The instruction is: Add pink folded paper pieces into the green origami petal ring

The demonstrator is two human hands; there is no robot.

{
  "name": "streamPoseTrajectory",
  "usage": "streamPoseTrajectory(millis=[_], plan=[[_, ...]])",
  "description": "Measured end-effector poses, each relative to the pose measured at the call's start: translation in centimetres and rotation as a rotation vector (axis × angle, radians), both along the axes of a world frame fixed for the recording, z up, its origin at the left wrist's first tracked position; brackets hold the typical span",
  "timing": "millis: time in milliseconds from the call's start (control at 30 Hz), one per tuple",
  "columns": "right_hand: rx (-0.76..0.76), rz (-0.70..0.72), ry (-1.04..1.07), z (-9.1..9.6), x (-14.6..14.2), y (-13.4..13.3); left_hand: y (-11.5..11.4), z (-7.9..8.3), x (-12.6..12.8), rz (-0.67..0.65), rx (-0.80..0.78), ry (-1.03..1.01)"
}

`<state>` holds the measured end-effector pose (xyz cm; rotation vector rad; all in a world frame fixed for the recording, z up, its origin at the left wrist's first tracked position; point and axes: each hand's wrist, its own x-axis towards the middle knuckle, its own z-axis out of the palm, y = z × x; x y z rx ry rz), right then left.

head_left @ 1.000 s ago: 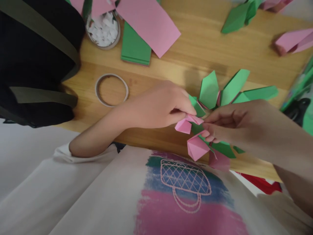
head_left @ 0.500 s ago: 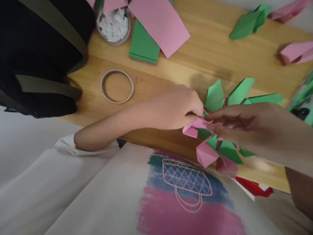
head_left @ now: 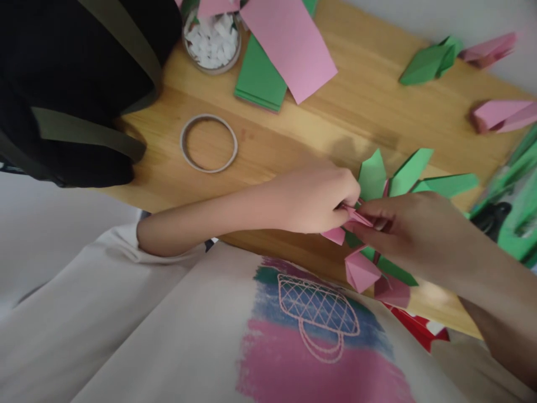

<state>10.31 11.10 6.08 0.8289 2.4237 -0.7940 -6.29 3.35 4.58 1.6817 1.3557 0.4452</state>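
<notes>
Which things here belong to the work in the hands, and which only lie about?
In hand: left hand, right hand, paper flower.
Lying about: ring, jar, pink sheet, green sheets, bag.

green and pink are seen on the folded paper flower at the middle right. a pink sheet and green sheets are seen at the top. the table is coloured light brown. a pink, blue and green print is shown on the cream shirt below.
</notes>
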Motion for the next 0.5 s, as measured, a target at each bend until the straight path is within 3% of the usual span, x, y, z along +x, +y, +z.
streamPoseTrajectory(millis=[167,367,500], plan=[[-0.096,-0.038,-0.07,0.1,0.2,0.2,0.0,-0.5,-0.1,0.0,-0.126,-0.157],[-0.007,-0.008,-0.033,0.1,-0.4,-0.3,0.2,-1.1,0.0,-0.008,-0.166,-0.21],[-0.037,-0.049,-0.064,0.2,-0.8,-0.1,0.5,-1.0,-0.1,-0.009,-0.206,-0.214]])
